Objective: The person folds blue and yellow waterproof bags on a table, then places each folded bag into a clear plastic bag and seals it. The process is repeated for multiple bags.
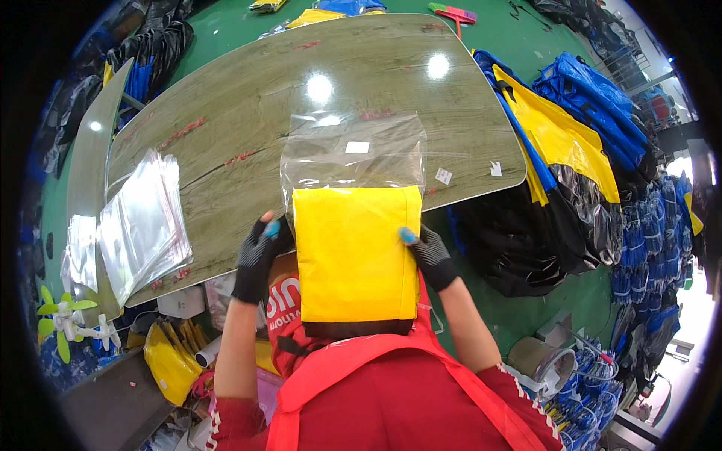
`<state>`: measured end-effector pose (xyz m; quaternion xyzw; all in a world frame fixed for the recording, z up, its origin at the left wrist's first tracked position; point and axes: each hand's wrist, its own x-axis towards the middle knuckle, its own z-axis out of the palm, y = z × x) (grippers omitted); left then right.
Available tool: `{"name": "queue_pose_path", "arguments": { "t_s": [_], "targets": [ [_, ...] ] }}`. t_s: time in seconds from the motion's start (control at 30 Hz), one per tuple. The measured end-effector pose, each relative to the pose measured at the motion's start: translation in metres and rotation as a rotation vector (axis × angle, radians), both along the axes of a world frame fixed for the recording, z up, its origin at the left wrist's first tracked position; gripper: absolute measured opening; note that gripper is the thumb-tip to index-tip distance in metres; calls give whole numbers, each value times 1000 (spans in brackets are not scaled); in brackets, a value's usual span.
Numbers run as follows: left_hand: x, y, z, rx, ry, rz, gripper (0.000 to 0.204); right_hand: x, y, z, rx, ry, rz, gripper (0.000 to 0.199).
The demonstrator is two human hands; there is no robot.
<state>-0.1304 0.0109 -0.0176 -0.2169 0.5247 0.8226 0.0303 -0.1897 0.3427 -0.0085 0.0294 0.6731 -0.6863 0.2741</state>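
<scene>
A folded piece of yellow sheet material point(357, 252) with a black lower edge stands upright before my chest. Its top lies at a clear plastic bag point(353, 154), which spreads flat over the table and bears a small white label; whether the sheet is inside the bag I cannot tell. My right hand point(430, 254), in a black fingerless glove, grips the right edge, its blue-covered thumb on the yellow face. At the left edge is my gloved left hand point(261, 252), its blue-tipped thumb off the yellow face and its other fingers partly hidden.
A stack of clear bags point(147, 229) lies on the wood-patterned table point(248, 98), whose edge is close to me. Blue, yellow and black sheeting point(564, 135) is heaped at the right. A small green-bladed fan point(66, 316) is at the left, above yellow pieces point(169, 364).
</scene>
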Motion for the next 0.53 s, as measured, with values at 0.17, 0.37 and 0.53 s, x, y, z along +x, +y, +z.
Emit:
{"name": "queue_pose_path", "arguments": {
  "t_s": [0.17,0.37,0.53],
  "targets": [
    [47,28,1,-14,-23,-319,54,71,-13,6,-232,46,141,78],
    [112,34,-1,-721,53,-776,62,106,-6,-13,6,-100,191,57],
    [90,22,1,-606,-25,-621,54,82,-3,12,114,-88,299,51]
  ]
}}
